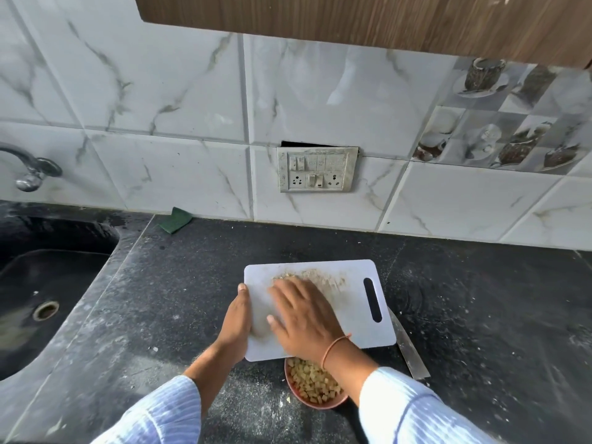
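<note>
Touching both hands (235, 325) (304, 318), white cutting board (352, 315)

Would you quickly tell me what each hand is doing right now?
Left hand: grips the cutting board by its edge.
Right hand: open, flat on the board.

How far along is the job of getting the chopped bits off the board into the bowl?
Done: the bowl already holds a heap of diced cubes. In hand: the left hand grips the board by its edge over the bowl, while the right hand lies flat on it, apparently sweeping. Left: fine crumbs cling to the board's far part, and the knife lies beside it.
</note>
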Demonstrator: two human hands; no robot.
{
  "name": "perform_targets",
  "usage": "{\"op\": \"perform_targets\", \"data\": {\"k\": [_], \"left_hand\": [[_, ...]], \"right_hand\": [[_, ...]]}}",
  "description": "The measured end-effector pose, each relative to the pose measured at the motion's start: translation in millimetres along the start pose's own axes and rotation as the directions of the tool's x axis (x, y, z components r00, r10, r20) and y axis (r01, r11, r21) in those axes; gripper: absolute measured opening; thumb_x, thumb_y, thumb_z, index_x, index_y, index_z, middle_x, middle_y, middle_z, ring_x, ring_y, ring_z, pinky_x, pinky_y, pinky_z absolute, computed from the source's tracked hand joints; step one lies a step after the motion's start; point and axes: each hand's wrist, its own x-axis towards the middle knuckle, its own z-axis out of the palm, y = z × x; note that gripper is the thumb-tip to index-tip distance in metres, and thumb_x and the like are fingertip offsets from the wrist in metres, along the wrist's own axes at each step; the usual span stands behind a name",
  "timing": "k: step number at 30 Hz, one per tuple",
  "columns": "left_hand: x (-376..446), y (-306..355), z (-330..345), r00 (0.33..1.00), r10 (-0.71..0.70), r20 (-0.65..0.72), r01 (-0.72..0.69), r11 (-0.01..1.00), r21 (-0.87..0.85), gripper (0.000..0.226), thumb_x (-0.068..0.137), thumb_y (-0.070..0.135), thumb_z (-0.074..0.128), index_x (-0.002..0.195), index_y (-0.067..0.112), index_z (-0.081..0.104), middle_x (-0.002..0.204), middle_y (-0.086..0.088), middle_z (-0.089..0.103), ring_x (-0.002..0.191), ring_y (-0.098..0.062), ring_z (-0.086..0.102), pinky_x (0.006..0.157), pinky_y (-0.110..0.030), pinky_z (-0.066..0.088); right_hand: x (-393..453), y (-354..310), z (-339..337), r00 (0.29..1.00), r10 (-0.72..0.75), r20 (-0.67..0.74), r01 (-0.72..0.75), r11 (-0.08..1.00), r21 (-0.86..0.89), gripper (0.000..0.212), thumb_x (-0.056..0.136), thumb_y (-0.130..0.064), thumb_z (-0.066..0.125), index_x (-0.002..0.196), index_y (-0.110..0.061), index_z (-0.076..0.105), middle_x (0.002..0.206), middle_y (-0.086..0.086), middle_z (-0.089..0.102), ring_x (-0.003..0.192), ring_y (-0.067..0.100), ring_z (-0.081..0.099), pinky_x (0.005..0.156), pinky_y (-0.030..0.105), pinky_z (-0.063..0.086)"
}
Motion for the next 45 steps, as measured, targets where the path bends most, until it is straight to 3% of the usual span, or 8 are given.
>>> {"op": "perform_targets", "data": {"k": [4, 8, 14, 25, 32, 36, 40, 45], "left_hand": [[-5, -4, 5, 0.997, -0.025, 0.071, 0.030, 0.997, -0.072, 0.071, 0.109, 0.065, 0.028, 0.127, 0.013, 0.074, 0.121, -0.016, 0.077, 0.114, -0.034, 0.074, 0.107, -0.057, 0.053], [-8, -6, 3, 0.999, -0.032, 0.032, 0.035, 0.996, -0.078, 0.068, 0.110, 0.063, 0.029, 0.127, 0.014, 0.073, 0.114, -0.015, 0.079, 0.107, -0.034, 0.076, 0.099, -0.056, 0.058], [-12, -1, -2, 1.000, 0.004, 0.023, -0.006, 0.998, 0.065, 0.060, 0.114, 0.051, 0.027, 0.116, 0.014, 0.074, 0.100, -0.005, 0.082, 0.087, -0.019, 0.079, 0.064, -0.026, 0.058], [-6, 1, -5, 0.997, 0.021, -0.071, -0.012, 0.993, 0.116, 0.063, 0.113, 0.055, 0.030, 0.106, 0.011, 0.076, 0.096, -0.008, 0.082, 0.083, -0.023, 0.078, 0.069, -0.033, 0.059], [3, 13, -15, 0.989, 0.029, -0.148, -0.013, 0.994, 0.108, 0.062, 0.112, 0.056, 0.028, 0.118, 0.011, 0.070, 0.110, -0.009, 0.075, 0.095, -0.024, 0.072, 0.073, -0.033, 0.054], [14, 18, -29, 0.977, 0.046, -0.207, -0.024, 0.994, 0.110, 0.066, 0.110, 0.061, 0.029, 0.125, 0.011, 0.068, 0.116, -0.011, 0.073, 0.099, -0.026, 0.070, 0.083, -0.039, 0.056], [13, 22, -35, 0.978, 0.056, -0.202, -0.032, 0.993, 0.117, 0.066, 0.110, 0.063, 0.028, 0.125, 0.014, 0.069, 0.119, -0.010, 0.073, 0.103, -0.027, 0.070, 0.093, -0.044, 0.055], [2, 19, -25, 0.982, 0.104, -0.158, -0.081, 0.986, 0.143, 0.063, 0.111, 0.059, 0.028, 0.117, 0.014, 0.072, 0.112, -0.011, 0.076, 0.100, -0.029, 0.074, 0.088, -0.046, 0.061]], "right_hand": [[3, -16, 35, 0.998, -0.065, -0.009, 0.065, 0.996, -0.059, 0.047, 0.100, -0.039, 0.052, 0.143, -0.020, 0.051, 0.148, -0.001, 0.050, 0.144, 0.025, 0.041, 0.124, 0.054, 0.028], [16, -6, 50, 0.994, -0.004, -0.106, -0.001, 0.999, -0.050, 0.027, 0.104, -0.027, 0.050, 0.129, -0.019, 0.059, 0.137, 0.001, 0.056, 0.132, 0.027, 0.052, 0.120, 0.050, 0.034], [37, 9, 53, 0.992, 0.007, -0.123, -0.020, 0.995, -0.103, 0.014, 0.103, -0.015, 0.050, 0.108, -0.021, 0.061, 0.113, 0.001, 0.058, 0.106, 0.027, 0.057, 0.103, 0.044, 0.047], [14, 8, 45, 0.980, 0.171, -0.104, -0.180, 0.979, -0.093, 0.012, 0.092, -0.008, 0.067, 0.095, -0.018, 0.061, 0.096, 0.004, 0.057, 0.087, 0.025, 0.056, 0.065, 0.035, 0.052], [-43, -4, 37, 0.969, 0.238, 0.066, -0.237, 0.971, -0.027, 0.011, 0.096, -0.012, 0.064, 0.105, -0.017, 0.065, 0.109, 0.000, 0.062, 0.098, 0.019, 0.059, 0.077, 0.027, 0.058], [-89, -17, 39, 0.950, 0.227, 0.215, -0.207, 0.972, -0.114, 0.023, 0.088, -0.027, 0.073, 0.108, -0.015, 0.070, 0.110, 0.004, 0.067, 0.100, 0.025, 0.063, 0.087, 0.041, 0.059], [-115, -14, 35, 0.941, 0.299, 0.158, -0.297, 0.954, -0.036, 0.030, 0.077, -0.029, 0.085, 0.102, -0.018, 0.073, 0.104, -0.001, 0.069, 0.096, 0.020, 0.066, 0.084, 0.036, 0.063], [-80, 3, 9, 0.957, 0.289, 0.000, -0.289, 0.957, 0.011, 0.040, 0.082, -0.015, 0.068, 0.122, -0.007, 0.070, 0.121, 0.006, 0.071, 0.109, 0.021, 0.070, 0.086, 0.025, 0.062]]}}
